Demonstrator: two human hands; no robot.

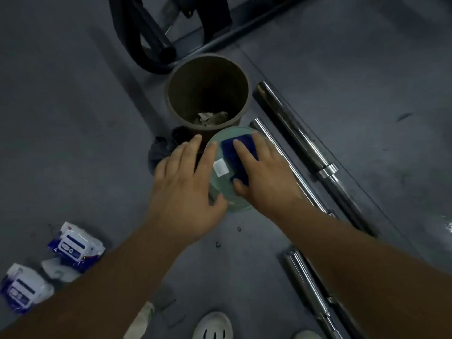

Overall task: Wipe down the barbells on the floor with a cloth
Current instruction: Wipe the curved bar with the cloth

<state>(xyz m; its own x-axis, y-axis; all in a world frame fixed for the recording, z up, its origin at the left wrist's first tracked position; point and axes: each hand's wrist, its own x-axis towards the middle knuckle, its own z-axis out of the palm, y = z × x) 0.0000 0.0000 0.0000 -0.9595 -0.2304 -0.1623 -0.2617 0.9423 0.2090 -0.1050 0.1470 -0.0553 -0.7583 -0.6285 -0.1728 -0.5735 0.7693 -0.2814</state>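
Three chrome barbells lie on the grey floor at the right: a far barbell (308, 145), a middle barbell (291, 165) and a near barbell (310, 294) partly hidden under my right forearm. A pale green round basin (220, 184) with a white label stands in front of me. Inside it is a dark blue cloth (241, 148). My right hand (264, 177) lies over the cloth, its thumb tucked at the cloth's near edge, pinching it. My left hand (183, 187) rests with straight fingers against the basin's left rim.
A brown bin (176, 77) holding crumpled paper stands just beyond the basin. A dark grey crumpled rag (159, 150) lies left of the basin. Two wipe packets (75, 245) (22, 289) lie at lower left. Black gym equipment (146, 33) stands at the top. My white shoe (212, 326) shows at the bottom.
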